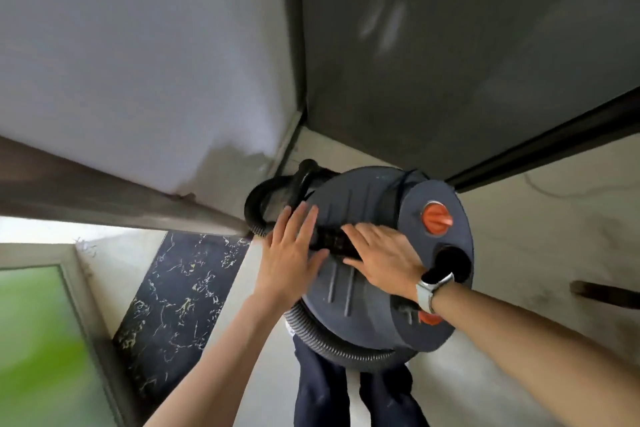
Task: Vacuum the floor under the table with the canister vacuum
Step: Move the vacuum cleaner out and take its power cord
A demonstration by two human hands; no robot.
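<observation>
Left grip (291, 253) spread, fingers straight, palm flat against left edge of round dark grey plastic canister vacuum lid (367, 253). Right grip (384, 253) also spread, fingers straight over black carry handle (332, 239) at lid centre, pinching nothing. Pale watch (431, 291) on right wrist. Canister vacuum stood on pale floor (519, 253) near wall corner, just ahead of person's dark trouser legs (322, 388). Ribbed grey hose (332, 343) looped round canister body. Orange knob (437, 217) on lid, right side. Black marbled floor tile (180, 295) left.
</observation>
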